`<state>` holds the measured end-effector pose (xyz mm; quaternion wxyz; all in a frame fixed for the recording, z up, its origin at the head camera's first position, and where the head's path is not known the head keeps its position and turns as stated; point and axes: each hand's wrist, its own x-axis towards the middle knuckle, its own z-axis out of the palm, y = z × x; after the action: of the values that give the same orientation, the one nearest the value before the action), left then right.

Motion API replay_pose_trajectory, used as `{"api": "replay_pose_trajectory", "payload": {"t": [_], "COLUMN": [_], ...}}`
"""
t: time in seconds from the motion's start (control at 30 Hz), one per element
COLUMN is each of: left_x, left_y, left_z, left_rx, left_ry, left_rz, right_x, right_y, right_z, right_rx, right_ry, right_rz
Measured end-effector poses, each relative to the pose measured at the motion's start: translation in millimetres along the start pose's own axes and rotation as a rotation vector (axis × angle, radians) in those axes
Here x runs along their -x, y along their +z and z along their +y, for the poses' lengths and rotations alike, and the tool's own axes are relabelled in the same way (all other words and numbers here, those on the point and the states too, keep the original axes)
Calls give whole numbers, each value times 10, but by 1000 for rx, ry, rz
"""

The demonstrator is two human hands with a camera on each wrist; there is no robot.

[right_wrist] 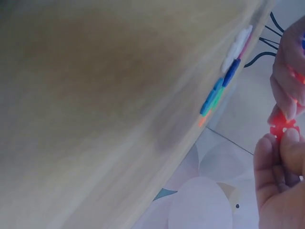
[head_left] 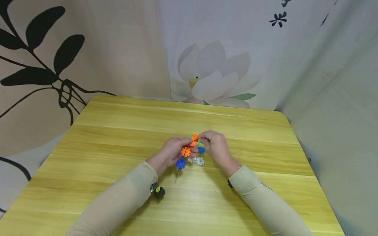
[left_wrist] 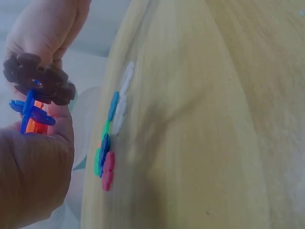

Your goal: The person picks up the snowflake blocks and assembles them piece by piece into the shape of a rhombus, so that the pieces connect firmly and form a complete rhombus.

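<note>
Left grip (head_left: pixel 172 150): curled round the chain (head_left: pixel 185 152), brown disc (left_wrist: pixel 51 84) jutting out nearside | right grip (head_left: pixel 217 148): pinching an orange disc (right_wrist: pixel 275 130), far end | loose discs (head_left: pixel 200 161): on worktop (head_left: pixel 236 203), beneath.

Yellow wood-grain table (head_left: pixel 251 131) before a pale backdrop (head_left: pixel 127 42) with dark leaves (head_left: pixel 44 27) and lotus (head_left: pixel 218 83).

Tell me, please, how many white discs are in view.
2: one white disc lies on the table, another white disc just to its left in the head view. Others may be hidden.
</note>
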<state>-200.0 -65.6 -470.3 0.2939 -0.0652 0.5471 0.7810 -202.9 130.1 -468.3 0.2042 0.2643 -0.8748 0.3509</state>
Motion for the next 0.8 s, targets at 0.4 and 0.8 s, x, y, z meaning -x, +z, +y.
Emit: {"api": "replay_pose_trajectory", "payload": {"t": [0.4,0.8], "left_x": [-40,-45], "left_y": [-41,-119], "left_z": [11,12], "left_rx": [50,93], "left_ry": [6,-45], "left_rz": [-12,50], "right_x": [-69,-12], "right_y": [-68,-29], "right_z": [33,93], "right_rx": [-17,151], "right_ry": [391,363], "right_rz": [-299,-591]}}
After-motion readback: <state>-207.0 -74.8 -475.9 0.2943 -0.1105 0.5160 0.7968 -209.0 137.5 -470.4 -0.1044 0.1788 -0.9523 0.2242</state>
